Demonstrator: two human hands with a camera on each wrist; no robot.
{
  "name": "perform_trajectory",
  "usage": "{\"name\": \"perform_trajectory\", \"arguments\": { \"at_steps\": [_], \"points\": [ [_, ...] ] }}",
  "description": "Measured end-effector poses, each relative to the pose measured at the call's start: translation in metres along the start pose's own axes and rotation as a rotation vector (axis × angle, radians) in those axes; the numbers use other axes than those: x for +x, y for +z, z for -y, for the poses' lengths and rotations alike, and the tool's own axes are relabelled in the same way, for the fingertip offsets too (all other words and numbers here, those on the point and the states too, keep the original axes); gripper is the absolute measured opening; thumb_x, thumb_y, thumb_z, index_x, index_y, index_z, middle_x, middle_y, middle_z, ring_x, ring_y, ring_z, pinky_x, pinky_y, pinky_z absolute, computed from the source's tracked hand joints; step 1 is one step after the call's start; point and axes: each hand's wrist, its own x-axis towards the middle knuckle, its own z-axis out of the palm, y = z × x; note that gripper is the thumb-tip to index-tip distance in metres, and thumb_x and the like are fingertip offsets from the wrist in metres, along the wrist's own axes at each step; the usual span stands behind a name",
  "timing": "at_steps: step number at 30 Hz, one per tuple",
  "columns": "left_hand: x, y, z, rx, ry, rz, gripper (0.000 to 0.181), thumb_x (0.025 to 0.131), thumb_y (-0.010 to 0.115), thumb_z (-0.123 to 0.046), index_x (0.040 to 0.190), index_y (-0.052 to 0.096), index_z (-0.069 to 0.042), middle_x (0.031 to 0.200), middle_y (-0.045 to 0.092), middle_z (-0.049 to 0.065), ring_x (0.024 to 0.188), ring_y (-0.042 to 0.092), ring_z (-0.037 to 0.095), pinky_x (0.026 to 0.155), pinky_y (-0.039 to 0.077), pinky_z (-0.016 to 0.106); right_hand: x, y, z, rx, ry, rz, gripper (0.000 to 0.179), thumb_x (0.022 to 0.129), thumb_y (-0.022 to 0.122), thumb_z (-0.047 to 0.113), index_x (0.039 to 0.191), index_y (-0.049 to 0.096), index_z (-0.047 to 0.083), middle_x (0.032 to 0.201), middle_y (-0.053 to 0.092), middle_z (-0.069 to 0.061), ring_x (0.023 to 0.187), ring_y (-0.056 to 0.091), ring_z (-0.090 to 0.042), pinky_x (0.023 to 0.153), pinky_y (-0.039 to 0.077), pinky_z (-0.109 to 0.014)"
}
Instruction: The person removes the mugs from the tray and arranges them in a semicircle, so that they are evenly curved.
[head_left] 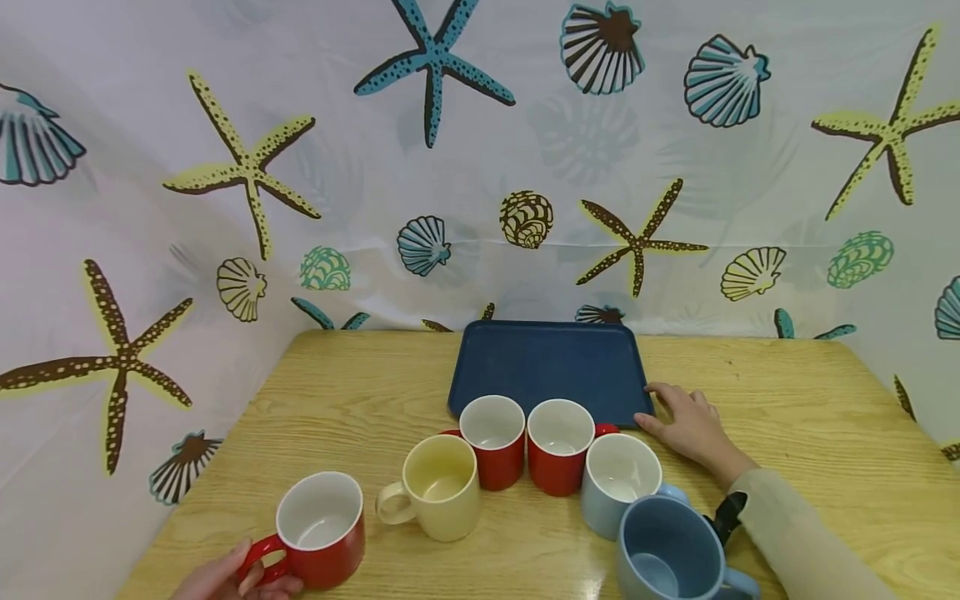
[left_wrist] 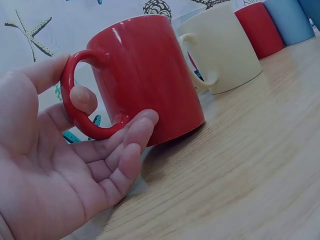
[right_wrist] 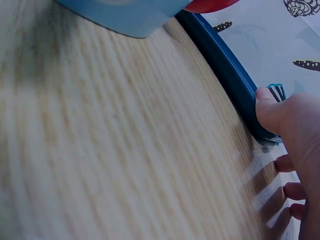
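At the front left, my left hand (head_left: 238, 577) holds a red mug (head_left: 330, 546) with a white inside. Its thumb and forefinger pinch the handle (left_wrist: 67, 95), while other fingertips lie against the mug's lower side. My right hand (head_left: 693, 427) reaches to the front right corner of a dark blue tray (head_left: 551, 367). In the right wrist view the thumb (right_wrist: 270, 112) rests at the tray's rim, and the other fingers are spread beside it, partly hidden.
A cream mug (head_left: 442, 500), two more red mugs (head_left: 501, 458) (head_left: 557, 462), a light blue mug (head_left: 611, 500) and a darker blue mug (head_left: 660, 550) stand before the tray. My right forearm passes beside the blue mugs. A shell-patterned cloth (head_left: 465, 283) hangs behind the wooden table (head_left: 360, 375).
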Motion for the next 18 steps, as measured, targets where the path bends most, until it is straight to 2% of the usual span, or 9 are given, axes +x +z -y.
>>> {"name": "perform_trajectory", "arguments": {
  "at_steps": [3, 5, 7, 10, 13, 15, 18],
  "points": [
    [0.002, 0.003, 0.004, -0.023, -0.029, 0.045, 0.045, 0.097, 0.039, -0.046, 0.108, 0.062, -0.009, 0.117, 0.062, 0.013, 0.111, 0.056, 0.024, 0.103, 0.034, 0.032, 0.000, 0.000, 0.000, -0.002, -0.006, -0.001, 0.073, 0.085, 0.056, 0.057, 0.137, 0.042, 0.008, 0.139, 0.041, -0.020, 0.108, 0.038, -0.037, 0.085, 0.032, -0.053],
    [0.004, 0.005, 0.005, 0.009, -0.045, 0.105, 0.039, 0.094, 0.046, -0.046, 0.102, 0.064, -0.012, 0.114, 0.064, 0.011, 0.100, 0.060, 0.018, 0.097, 0.039, 0.024, 0.001, 0.000, 0.000, -0.005, -0.007, -0.001, 0.072, 0.085, 0.056, 0.057, 0.137, 0.042, 0.008, 0.139, 0.041, -0.021, 0.108, 0.038, -0.037, 0.085, 0.033, -0.053],
    [0.007, 0.006, 0.005, 0.071, -0.048, 0.166, 0.034, 0.092, 0.051, -0.046, 0.095, 0.064, -0.014, 0.108, 0.065, 0.007, 0.085, 0.059, 0.011, 0.082, 0.044, 0.016, 0.000, 0.000, 0.000, -0.002, -0.004, 0.001, 0.072, 0.085, 0.056, 0.056, 0.137, 0.042, 0.008, 0.139, 0.041, -0.020, 0.108, 0.038, -0.037, 0.085, 0.033, -0.053],
    [0.013, 0.010, 0.005, 0.154, -0.056, 0.249, 0.032, 0.091, 0.050, -0.046, 0.090, 0.063, -0.017, 0.095, 0.063, -0.004, 0.069, 0.045, 0.005, 0.062, 0.038, 0.015, 0.001, 0.000, 0.001, 0.002, -0.001, 0.004, 0.071, 0.085, 0.057, 0.055, 0.137, 0.042, 0.009, 0.139, 0.041, -0.020, 0.108, 0.037, -0.037, 0.086, 0.032, -0.053],
    [0.019, 0.016, 0.007, 0.147, -0.062, 0.258, 0.031, 0.092, 0.051, -0.045, 0.091, 0.064, -0.018, 0.089, 0.061, -0.006, 0.069, 0.045, 0.004, 0.062, 0.039, 0.013, 0.001, 0.000, 0.001, 0.004, 0.000, 0.007, 0.071, 0.085, 0.056, 0.055, 0.137, 0.042, 0.008, 0.139, 0.041, -0.021, 0.109, 0.037, -0.037, 0.087, 0.032, -0.054],
    [0.021, 0.022, 0.008, 0.140, -0.060, 0.226, 0.030, 0.091, 0.053, -0.045, 0.092, 0.065, -0.017, 0.087, 0.062, -0.006, 0.068, 0.047, 0.003, 0.062, 0.040, 0.011, 0.001, 0.000, 0.001, 0.003, -0.001, 0.007, 0.071, 0.085, 0.056, 0.055, 0.137, 0.042, 0.008, 0.139, 0.041, -0.021, 0.109, 0.037, -0.038, 0.087, 0.032, -0.054],
    [0.025, 0.031, 0.010, 0.150, -0.038, 0.209, 0.031, 0.092, 0.052, -0.044, 0.090, 0.065, -0.016, 0.093, 0.065, -0.002, 0.069, 0.051, 0.002, 0.063, 0.042, 0.010, 0.000, 0.000, 0.000, 0.002, -0.002, 0.003, 0.071, 0.085, 0.056, 0.056, 0.137, 0.042, 0.008, 0.139, 0.041, -0.020, 0.109, 0.037, -0.038, 0.087, 0.032, -0.054]
  ]
}}
